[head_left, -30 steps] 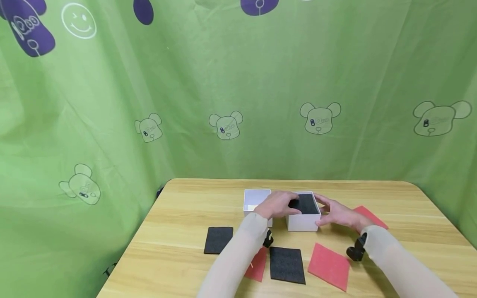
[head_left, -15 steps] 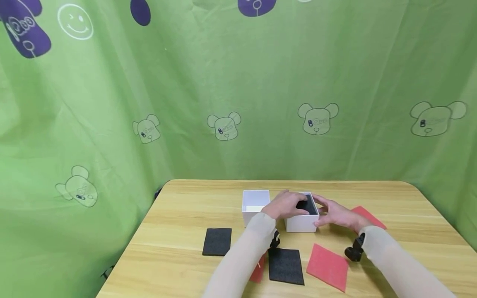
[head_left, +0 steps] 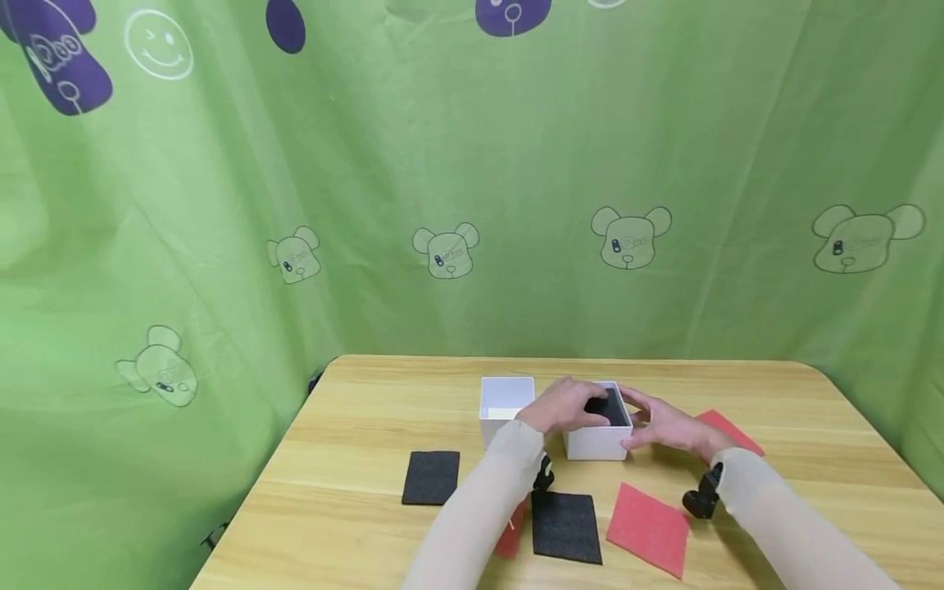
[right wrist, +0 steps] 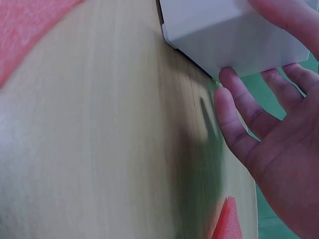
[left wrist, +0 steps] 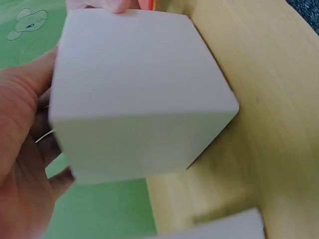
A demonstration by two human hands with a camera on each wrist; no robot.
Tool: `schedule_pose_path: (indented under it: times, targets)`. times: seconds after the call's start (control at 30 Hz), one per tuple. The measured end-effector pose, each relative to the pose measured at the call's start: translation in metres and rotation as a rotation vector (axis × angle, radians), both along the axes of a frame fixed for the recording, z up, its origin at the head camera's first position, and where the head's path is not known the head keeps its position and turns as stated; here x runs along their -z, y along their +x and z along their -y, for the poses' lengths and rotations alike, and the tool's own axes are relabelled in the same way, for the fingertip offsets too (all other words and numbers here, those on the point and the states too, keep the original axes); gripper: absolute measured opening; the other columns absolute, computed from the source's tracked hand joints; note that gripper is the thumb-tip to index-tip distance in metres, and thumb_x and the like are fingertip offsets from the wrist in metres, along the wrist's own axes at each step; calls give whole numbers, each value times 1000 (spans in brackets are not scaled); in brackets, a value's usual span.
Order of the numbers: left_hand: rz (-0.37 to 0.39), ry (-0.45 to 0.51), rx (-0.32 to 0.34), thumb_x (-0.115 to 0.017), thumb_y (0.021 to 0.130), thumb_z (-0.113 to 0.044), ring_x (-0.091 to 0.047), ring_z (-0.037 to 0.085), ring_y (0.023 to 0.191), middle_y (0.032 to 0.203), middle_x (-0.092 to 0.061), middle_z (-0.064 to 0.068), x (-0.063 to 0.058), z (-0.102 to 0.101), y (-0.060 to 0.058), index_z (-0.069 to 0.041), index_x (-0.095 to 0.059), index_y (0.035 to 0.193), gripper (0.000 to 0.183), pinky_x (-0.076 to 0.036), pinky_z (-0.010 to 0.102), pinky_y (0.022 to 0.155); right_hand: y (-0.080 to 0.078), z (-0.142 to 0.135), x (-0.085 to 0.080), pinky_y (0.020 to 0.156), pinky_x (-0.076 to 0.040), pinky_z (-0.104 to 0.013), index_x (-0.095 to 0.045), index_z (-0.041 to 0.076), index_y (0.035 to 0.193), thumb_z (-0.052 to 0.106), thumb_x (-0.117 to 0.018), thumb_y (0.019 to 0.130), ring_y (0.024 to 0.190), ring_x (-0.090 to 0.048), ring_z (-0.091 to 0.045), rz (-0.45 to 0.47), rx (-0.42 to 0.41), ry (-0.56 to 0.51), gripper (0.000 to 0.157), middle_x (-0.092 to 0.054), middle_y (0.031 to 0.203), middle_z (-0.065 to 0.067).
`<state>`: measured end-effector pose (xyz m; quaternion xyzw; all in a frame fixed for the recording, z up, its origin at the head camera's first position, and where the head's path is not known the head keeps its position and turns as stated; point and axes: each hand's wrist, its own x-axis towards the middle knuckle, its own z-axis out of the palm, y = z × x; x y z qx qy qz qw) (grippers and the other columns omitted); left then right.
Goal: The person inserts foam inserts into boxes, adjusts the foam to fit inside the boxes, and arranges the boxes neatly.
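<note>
A white open-topped box (head_left: 597,442) stands between my hands, with a black foam sheet (head_left: 614,407) lying just inside its rim. My left hand (head_left: 564,406) reaches over the box from the left, its fingers spread on top of the foam and its thumb at the near edge. In the left wrist view those fingers extend along the top of the box (left wrist: 144,69), which hides part of them. My right hand (head_left: 667,426) holds the box from the right, thumb at the near corner, fingers along the side. Its fingertips touch the lower side of the box (right wrist: 244,47) in the right wrist view.
A second white open box (head_left: 507,395) stands left of my left hand. Nearer lie black foam squares, one to the left (head_left: 431,478) and one in front (head_left: 566,527). Red foam squares lie in front (head_left: 649,528) and behind my right wrist (head_left: 732,432); a red piece (head_left: 510,537) is partly under my left sleeve.
My left hand has shifted right, farther over the black foam in the box, then stayed there. The second box shows more now. My right hand keeps its hold.
</note>
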<state>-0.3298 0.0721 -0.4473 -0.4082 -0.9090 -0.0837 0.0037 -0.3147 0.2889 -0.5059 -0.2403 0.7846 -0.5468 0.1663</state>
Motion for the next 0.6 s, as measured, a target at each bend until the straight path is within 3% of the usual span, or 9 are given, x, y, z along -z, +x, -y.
schedule_pose_path:
  times: [0.23, 0.43, 0.6]
  targets:
    - [109, 55, -22, -59, 80, -44, -44, 1, 108, 120, -50, -12, -18, 26, 9, -19, -51, 124, 51, -34, 17, 90, -2, -1, 3, 83, -43, -37, -3, 4, 141, 6, -71, 70, 109, -42, -39, 3, -6, -9, 98, -8, 141, -26]
    - [87, 68, 1, -57, 80, -46, -39, 6, 116, 126, -46, -8, -35, 66, 18, -15, -47, 127, 57, -29, 20, 96, -1, 0, 2, 83, -43, -35, -4, 3, 140, 8, -72, 69, 109, -42, -39, -22, 17, 22, 98, -9, 140, -25]
    - [51, 117, -6, -56, 81, -47, -35, 10, 120, 131, -42, -3, -40, 108, 26, -13, -42, 130, 62, -25, 22, 99, -1, 2, 2, 82, -44, -31, -4, 0, 139, 6, -72, 69, 110, -40, -40, -29, 13, 13, 98, -6, 140, -27]
